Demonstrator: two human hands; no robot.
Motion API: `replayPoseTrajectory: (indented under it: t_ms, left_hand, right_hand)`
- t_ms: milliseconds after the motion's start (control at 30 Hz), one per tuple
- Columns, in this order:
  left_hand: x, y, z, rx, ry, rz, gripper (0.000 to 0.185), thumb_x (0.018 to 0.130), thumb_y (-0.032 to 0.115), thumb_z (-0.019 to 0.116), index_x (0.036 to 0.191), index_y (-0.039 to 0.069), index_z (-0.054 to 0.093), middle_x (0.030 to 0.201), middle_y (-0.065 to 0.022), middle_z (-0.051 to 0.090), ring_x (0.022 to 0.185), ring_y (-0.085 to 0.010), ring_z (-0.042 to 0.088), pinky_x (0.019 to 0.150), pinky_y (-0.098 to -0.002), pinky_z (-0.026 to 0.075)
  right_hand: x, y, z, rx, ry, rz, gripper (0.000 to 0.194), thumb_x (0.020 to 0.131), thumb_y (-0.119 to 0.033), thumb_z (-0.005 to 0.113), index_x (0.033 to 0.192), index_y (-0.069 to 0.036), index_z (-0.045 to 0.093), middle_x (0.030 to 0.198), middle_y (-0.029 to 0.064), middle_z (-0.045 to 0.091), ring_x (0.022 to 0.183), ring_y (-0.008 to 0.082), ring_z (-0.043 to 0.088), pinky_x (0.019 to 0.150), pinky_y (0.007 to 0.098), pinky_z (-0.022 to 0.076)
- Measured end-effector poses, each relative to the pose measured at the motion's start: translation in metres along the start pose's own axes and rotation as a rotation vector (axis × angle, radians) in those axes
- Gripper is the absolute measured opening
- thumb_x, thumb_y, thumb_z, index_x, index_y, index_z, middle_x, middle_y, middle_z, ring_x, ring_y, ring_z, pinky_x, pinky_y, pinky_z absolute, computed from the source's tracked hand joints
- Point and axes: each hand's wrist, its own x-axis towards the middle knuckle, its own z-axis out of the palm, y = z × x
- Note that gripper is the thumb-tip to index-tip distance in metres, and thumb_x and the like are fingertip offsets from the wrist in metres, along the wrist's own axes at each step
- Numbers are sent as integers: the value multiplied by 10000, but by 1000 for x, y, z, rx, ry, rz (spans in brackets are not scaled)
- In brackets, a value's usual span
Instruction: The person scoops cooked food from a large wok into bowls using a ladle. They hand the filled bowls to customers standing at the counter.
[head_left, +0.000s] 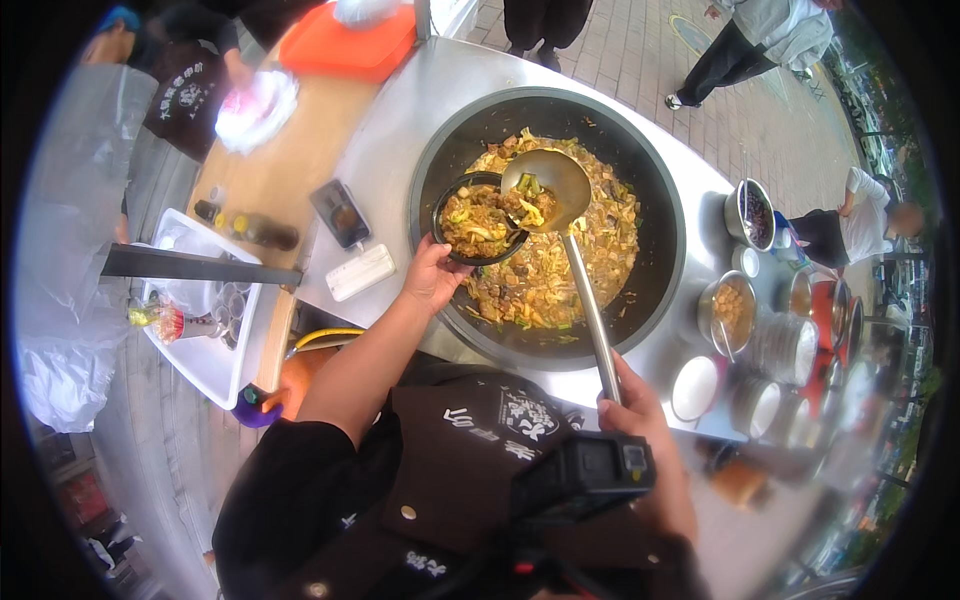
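Observation:
My left hand (437, 276) holds a black bowl (480, 261) by its near rim, over the left part of a large dark wok (660, 285). The bowl is filled with stewed food with cabbage and noodle-like pieces. My right hand (637, 405) grips the handle of a long metal ladle (559, 169), whose head overlaps the bowl's right rim and carries some of the same food. Below them, the stew (592, 277) of diced pieces, cabbage and broth covers the middle of the wok.
A smartphone (341, 214) and a white power bank (361, 272) lie left of the wok. Metal bowls (727, 311), white bowls (694, 388) and stacked containers stand at right. An orange tray (349, 45) is at the back left. A co-worker handles a plastic bag (257, 112); people stand beyond the counter.

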Motion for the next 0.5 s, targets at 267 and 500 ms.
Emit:
replayPoseTrajectory:
  t_ms: [267, 500]
  left_hand:
    - [28, 60, 29, -33, -37, -49, 570, 933, 42, 575, 1467, 166, 420, 1356, -140, 556, 1215, -345, 611, 1010, -569, 572]
    - [59, 133, 40, -148, -102, 13, 487, 927, 61, 574, 1400, 132, 480, 1336, -127, 589, 1217, -331, 618, 1065, -589, 540]
  right_hand:
    - [71, -10, 62, -1067, 283, -560, 812, 875, 37, 666, 1620, -53, 355, 940, 232, 662, 859, 447, 670, 764, 464, 547]
    - [112, -44, 114, -705, 256, -547, 777, 894, 20, 659, 1616, -26, 376, 794, 114, 611, 674, 241, 627, 636, 329, 499]
